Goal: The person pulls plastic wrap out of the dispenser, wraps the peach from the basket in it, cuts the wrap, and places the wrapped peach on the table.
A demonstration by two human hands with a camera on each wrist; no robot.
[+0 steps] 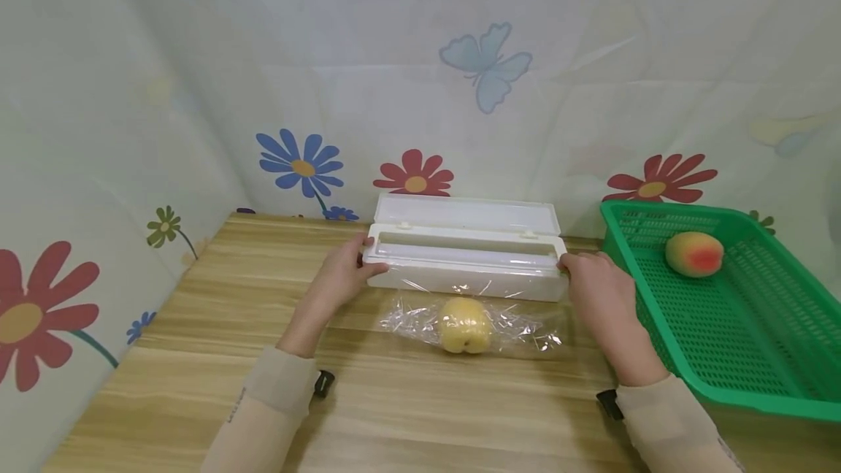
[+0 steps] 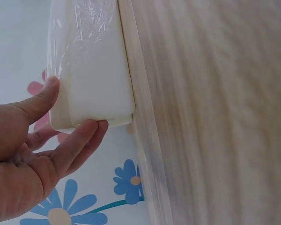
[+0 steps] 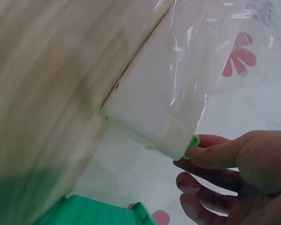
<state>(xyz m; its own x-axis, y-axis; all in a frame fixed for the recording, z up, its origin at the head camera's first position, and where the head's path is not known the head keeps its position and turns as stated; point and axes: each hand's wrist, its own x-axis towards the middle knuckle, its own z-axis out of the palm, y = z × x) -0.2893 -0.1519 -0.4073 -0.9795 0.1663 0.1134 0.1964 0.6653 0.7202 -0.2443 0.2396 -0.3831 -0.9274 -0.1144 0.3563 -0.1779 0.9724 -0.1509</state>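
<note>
A white cling film dispenser (image 1: 466, 279) stands on the table with its lid (image 1: 466, 214) raised at the back and a film roll (image 1: 466, 254) inside. My left hand (image 1: 338, 276) grips its left end, thumb on the upper front edge and fingertips against the end face, as the left wrist view shows. At the opposite end my right hand (image 1: 601, 294) pinches a small green slider (image 3: 192, 147) between thumb and index finger. Clear film (image 1: 525, 327) runs down the dispenser's front and lies over a yellow, apple-like fruit (image 1: 464, 325) on the table.
To the right stands a green plastic basket (image 1: 677, 356) holding one yellow fruit with a red blush (image 1: 694, 254). A flower-printed curtain (image 1: 368, 79) hangs right behind the wooden table (image 1: 217, 312).
</note>
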